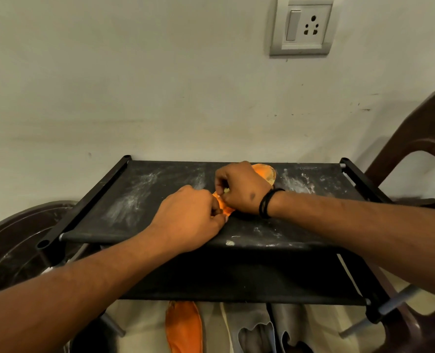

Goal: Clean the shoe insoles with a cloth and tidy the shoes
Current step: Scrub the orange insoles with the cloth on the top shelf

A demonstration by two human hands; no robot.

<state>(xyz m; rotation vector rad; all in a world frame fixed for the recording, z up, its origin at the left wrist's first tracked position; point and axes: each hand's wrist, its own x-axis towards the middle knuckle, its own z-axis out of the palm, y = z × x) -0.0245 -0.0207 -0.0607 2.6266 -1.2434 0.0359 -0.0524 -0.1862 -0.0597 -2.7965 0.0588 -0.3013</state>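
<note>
At far left a brown plastic basin [15,240] sits beside the black shoe rack [140,225], whose top shelf is streaked with white dust. On that shelf the left hand [188,220] curls its fingers onto the near end of an orange insole [264,171], pinning it. The right hand [241,189] lies over the middle, fingers bunched around a small pale scrap (probably the cloth, though too hidden to confirm). A second insole [183,327] and grey shoes [257,327] wait below the rack. Cleaning looks midway at best: one insole under work, another untouched, shoes not yet tidied. A brown chair [420,138] stands at right.
</note>
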